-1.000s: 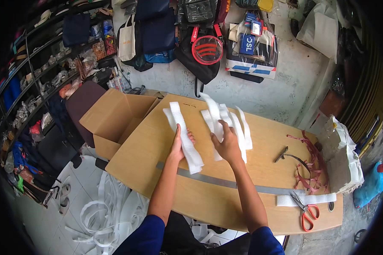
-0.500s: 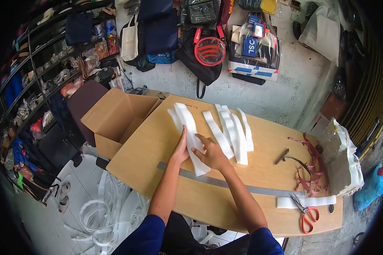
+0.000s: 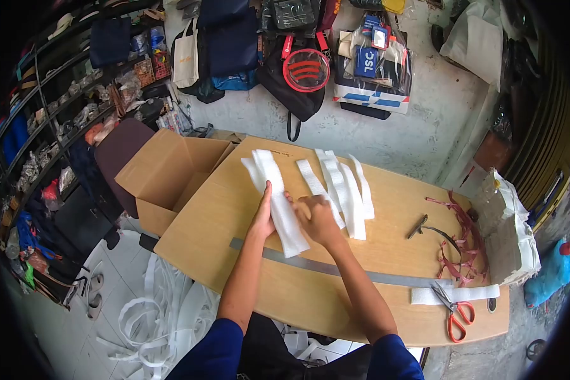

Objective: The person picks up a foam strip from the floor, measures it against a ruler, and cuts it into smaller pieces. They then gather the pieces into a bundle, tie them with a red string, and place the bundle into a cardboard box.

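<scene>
Spanning most of the view is a wooden table [image 3: 247, 272], and a silver strip [image 3: 335, 270] is running across its top. Standing open just off the table's far left corner is a cardboard box [image 3: 164, 174]. Hanging and leaning along the wall behind are bags [image 3: 234, 44] and packaged goods. Lying loose on the floor at the near left are coils of white strapping [image 3: 152, 316]. Sitting at the table's right end is a bundle of white material [image 3: 510, 231], with a tangle of red scraps [image 3: 462, 244] beside it.

Lying side by side near the far middle of the table are several white foam strips [image 3: 345, 190]. A stacked pile of strips [image 3: 275, 199] is lying to their left, running diagonally toward the person. The left hand [image 3: 263, 215] is resting edge-on against the left side of this pile, fingers straight and pressed together. The right hand [image 3: 316, 218] is lying on the pile's right edge, fingers curled down onto it; whether it is pinching a strip cannot be told.

Lying at the near right are orange-handled scissors [image 3: 455, 310] on a short white strip [image 3: 456, 295].
</scene>
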### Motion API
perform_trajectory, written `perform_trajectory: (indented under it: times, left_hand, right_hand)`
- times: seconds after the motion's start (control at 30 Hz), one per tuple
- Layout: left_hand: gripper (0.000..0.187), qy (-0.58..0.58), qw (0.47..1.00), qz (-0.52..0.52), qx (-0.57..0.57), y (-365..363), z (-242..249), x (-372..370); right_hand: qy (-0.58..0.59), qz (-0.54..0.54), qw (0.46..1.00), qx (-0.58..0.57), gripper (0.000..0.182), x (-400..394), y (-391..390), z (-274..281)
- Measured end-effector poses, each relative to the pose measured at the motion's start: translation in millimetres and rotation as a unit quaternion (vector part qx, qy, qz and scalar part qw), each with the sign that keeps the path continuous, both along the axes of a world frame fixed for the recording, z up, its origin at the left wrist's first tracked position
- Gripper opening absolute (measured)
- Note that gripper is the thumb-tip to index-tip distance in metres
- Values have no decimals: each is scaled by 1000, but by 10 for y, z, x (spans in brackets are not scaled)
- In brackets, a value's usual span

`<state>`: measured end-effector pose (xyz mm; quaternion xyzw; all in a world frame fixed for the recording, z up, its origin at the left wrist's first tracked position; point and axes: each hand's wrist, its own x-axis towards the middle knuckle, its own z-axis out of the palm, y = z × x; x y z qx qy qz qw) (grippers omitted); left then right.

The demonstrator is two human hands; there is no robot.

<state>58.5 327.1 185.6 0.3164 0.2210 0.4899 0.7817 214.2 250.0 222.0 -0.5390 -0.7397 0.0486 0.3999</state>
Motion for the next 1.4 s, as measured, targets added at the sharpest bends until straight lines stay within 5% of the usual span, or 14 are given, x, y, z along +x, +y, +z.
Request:
perform_trajectory:
  times: [0.1,0.2,0.33,0.43,0.6,0.9,0.97,1.2,1.4]
  left_hand:
    - [58,-39,998,26,-33,-44,72,35]
    - [57,-29,999,-2,-23,-59,78,18]
    - [56,-27,999,8,-22,-53,68,26]
    - [56,-27,999,12,-24,-54,60,27]
    - [56,-32,999,22,-28,0,-4,26]
    - [64,8,999,9,-29,-16,-6,2]
    - [69,36,995,88,-34,-68,57,45]
    - [73,37,999,26,17,54,-120,-37]
    - [49,1,1000,13,5,85,-148,-41]
  right_hand:
    - [-138,-202,970,0,40,173,-6,-150]
    - [-183,-241,941,-154,42,278,-17,-198]
    - [-198,-240,940,-142,47,290,18,-238]
    - [-134,-215,949,-190,53,273,35,-216]
    - [113,-72,987,-92,58,199,26,6]
    - [122,52,983,-124,52,4,-177,343]
    - [105,55,981,-156,52,-13,-206,379]
    - [15,92,982,-165,57,-10,-138,193]
    - [44,99,973,-204,53,6,-207,329]
